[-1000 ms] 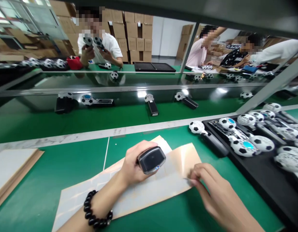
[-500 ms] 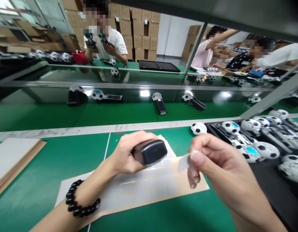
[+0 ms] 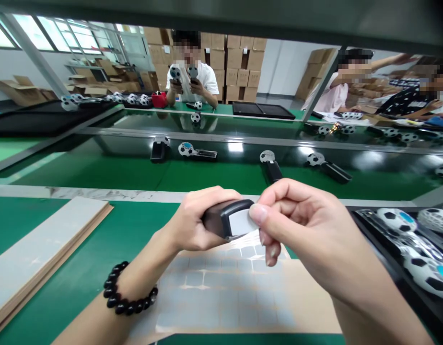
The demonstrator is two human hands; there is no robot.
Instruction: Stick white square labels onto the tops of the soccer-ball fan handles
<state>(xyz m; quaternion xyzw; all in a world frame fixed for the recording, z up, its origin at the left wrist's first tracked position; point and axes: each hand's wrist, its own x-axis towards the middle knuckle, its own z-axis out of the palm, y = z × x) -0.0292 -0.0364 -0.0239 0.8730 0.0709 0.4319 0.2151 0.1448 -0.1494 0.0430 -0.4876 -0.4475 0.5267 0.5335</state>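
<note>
At frame center, I see the left hand [image 3: 192, 218] wrapped around the black handle [image 3: 215, 220], its end facing my view. The right hand [image 3: 300, 223], thumb and finger pinching 1 pale label [image 3: 240, 223], holds it against that end; 0.5 s earlier, the label hung apart, above the sheet [image 3: 225, 299], lower center.

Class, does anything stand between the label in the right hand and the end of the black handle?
Nothing visible does. The right hand holds the pale label over the end of the black handle, which the left hand grips. The label sheet lies below, not between them. Full contact cannot be told.
</note>
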